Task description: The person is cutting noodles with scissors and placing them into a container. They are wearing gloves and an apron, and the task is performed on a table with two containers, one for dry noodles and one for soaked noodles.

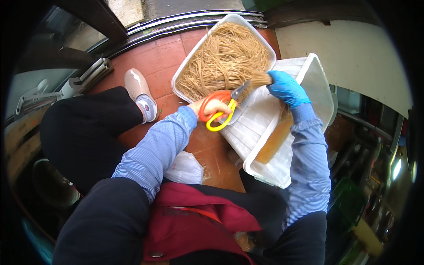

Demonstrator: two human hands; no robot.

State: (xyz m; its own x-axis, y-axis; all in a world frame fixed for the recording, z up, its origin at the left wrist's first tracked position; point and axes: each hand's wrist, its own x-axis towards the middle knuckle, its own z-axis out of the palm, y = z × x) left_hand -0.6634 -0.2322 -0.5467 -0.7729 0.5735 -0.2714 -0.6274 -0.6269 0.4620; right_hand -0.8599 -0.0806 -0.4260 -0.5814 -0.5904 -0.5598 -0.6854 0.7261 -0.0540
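Observation:
My left hand (213, 109), bare, grips scissors (239, 91) with one orange and one yellow handle loop. Their metal blades point up and right, right by the bundle; whether they touch it I cannot tell. In a blue glove, my right hand (287, 86) is closed around a bundle of thin tan strands (260, 80), whose loose ends stick out to the left. Below and behind both hands stands a white plastic tub (181, 70) heaped with similar long tan strands (228, 56). A deep translucent white bin (265, 145) is under my right forearm, with brownish contents (275, 142) inside.
Red floor tiles (165, 54) lie around the tub, beside a metal sliding-door track (198, 20). A white plastic bag (185, 169) sits between my legs. My foot in a beige clog (136, 82) is at the left. A pale panel (344, 59) rises at the right.

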